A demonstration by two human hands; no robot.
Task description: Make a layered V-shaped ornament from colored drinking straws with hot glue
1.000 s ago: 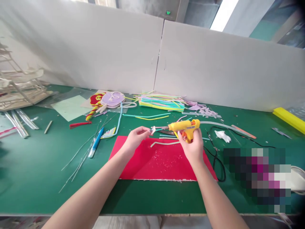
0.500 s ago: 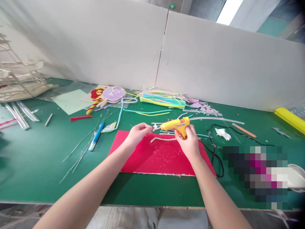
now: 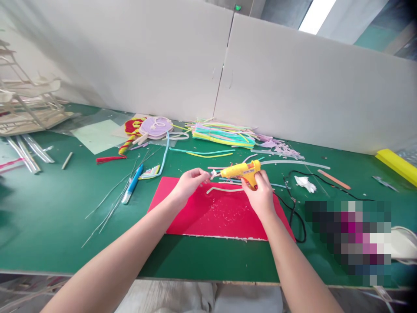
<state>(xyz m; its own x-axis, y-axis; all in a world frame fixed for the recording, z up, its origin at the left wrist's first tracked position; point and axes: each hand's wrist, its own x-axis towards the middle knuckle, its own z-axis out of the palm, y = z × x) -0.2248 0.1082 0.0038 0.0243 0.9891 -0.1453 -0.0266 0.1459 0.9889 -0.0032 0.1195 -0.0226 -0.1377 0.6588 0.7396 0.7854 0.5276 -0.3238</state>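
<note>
My right hand [image 3: 259, 196] is wrapped round a yellow glue gun [image 3: 243, 171], whose nozzle points left at a small white piece [image 3: 213, 174]. My left hand [image 3: 190, 184] pinches that piece at the nozzle tip. Both hands hover over the far edge of a red mat [image 3: 215, 215] on the green table [image 3: 58, 226]. A bent pale strip [image 3: 223, 190] lies on the mat just below the gun. The gun's black cord [image 3: 295, 208] trails off to the right.
A heap of coloured strips [image 3: 223, 134] lies near the back wall, beside a lilac and red-yellow craft piece [image 3: 150, 129]. A blue pen [image 3: 132, 184] and thin wires [image 3: 109, 204] lie left of the mat. A yellow bar [image 3: 395, 164] is at far right.
The glue gun and my right hand have shifted left and slightly down, closing on the white piece in my left hand. The view has tilted a little.
</note>
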